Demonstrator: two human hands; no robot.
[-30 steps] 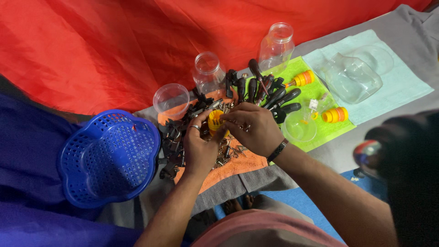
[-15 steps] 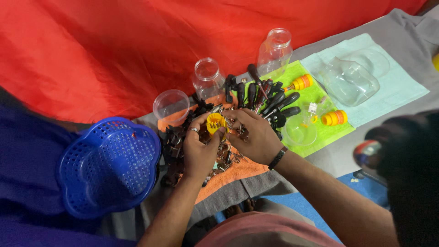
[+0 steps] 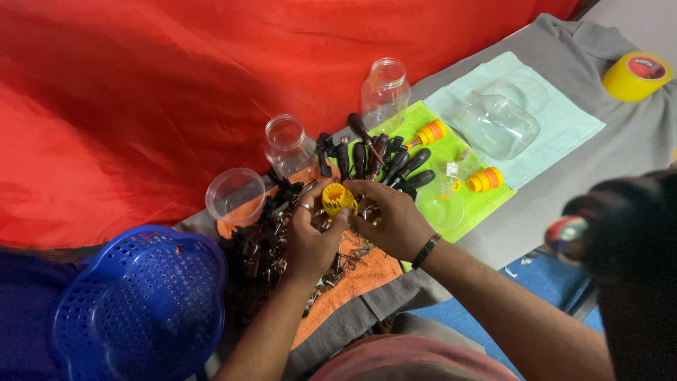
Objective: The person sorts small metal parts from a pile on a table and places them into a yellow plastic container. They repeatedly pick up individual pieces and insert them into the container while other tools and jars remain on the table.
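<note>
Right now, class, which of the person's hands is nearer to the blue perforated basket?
Left. The left hand sits just right of the blue perforated basket, holding the small yellow cup. The right hand lies farther away, beyond the left hand.

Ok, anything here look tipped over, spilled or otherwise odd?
One clear jar lies on its side on the pale cloth, while two others stand upright. Small metal parts lie scattered loose on the orange cloth under both hands, which hold a yellow cap. Nothing looks broken.
</note>
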